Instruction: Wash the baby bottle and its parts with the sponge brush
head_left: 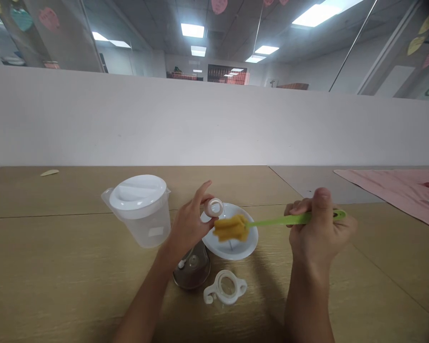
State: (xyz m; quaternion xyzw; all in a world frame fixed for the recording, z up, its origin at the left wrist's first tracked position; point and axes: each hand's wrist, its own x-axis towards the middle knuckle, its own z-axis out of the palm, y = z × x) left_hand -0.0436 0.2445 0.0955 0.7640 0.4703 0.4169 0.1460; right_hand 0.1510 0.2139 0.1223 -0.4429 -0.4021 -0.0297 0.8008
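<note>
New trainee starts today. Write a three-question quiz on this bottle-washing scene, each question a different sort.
1. True or false: the right hand grips a green-handled sponge brush.
2. The left hand pinches: A a spoon, B a small white ring, C a cloth.
3. Fill in: the lidded pitcher stands to the ___ of the white dish.

Key: 1 true; 2 B; 3 left.

Left hand (pixel 190 225) pinches a white ring (pixel 214 207) just above the white bowl (pixel 245 245) — right hand (pixel 320 232) holds a sponge brush (pixel 257 224) over it.
</note>
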